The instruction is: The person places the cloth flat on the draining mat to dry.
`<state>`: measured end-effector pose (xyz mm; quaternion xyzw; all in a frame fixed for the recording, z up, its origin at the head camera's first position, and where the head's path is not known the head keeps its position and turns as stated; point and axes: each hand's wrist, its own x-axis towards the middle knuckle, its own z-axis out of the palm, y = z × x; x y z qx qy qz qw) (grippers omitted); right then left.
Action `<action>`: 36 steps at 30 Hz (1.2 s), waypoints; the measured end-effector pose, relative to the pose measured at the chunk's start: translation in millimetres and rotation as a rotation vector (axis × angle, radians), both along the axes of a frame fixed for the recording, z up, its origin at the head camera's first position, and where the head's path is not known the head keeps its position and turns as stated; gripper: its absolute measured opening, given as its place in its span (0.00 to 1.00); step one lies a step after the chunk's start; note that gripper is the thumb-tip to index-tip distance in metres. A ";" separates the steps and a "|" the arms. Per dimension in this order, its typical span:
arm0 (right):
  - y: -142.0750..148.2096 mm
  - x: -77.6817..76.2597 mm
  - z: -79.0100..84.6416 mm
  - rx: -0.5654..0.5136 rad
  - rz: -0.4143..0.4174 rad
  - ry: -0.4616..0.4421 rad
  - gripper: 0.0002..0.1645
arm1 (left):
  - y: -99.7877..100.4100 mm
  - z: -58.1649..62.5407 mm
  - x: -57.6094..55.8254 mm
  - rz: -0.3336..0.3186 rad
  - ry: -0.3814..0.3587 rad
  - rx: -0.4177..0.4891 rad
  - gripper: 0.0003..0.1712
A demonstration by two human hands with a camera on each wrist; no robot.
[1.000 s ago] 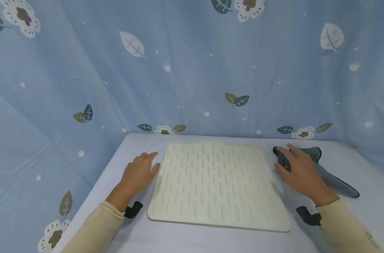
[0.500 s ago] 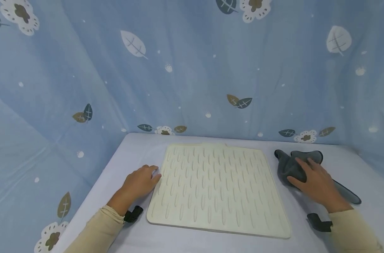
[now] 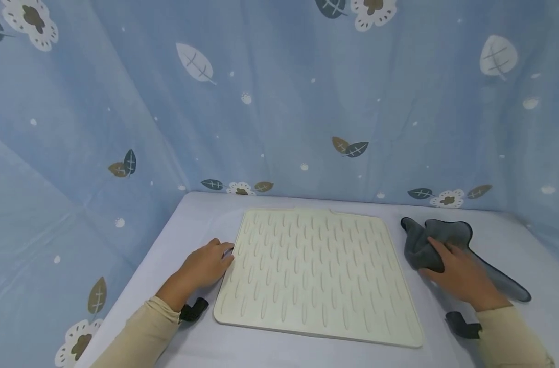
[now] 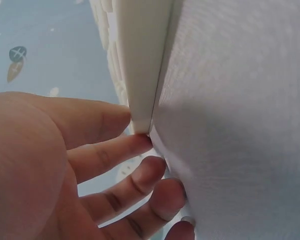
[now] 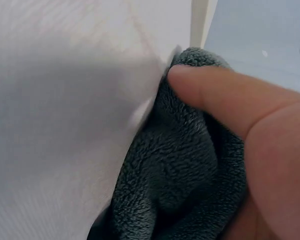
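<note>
In the last sec, the R hand has shifted outward & now grips the dark cloth, bunched on the worktop just right of the pale mat. The L hand, fairly relaxed, has come down to touch the mat's left edge (prob. steadying it). Cloth seems secured; mat merely touched.

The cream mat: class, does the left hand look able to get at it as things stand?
Likely yes: the left hand is at the left edge of the mat, thumb seemingly touching it, with nothing in between. The grey cloth, gripped by the right hand, lies beyond the opposite edge.
</note>
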<state>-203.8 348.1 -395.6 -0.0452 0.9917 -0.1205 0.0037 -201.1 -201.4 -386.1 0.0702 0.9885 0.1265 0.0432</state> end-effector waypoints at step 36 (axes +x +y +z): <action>-11.6 15.5 21.0 -0.028 -0.043 0.171 0.24 | -6.5 -6.5 -1.9 -0.038 -0.067 0.074 0.29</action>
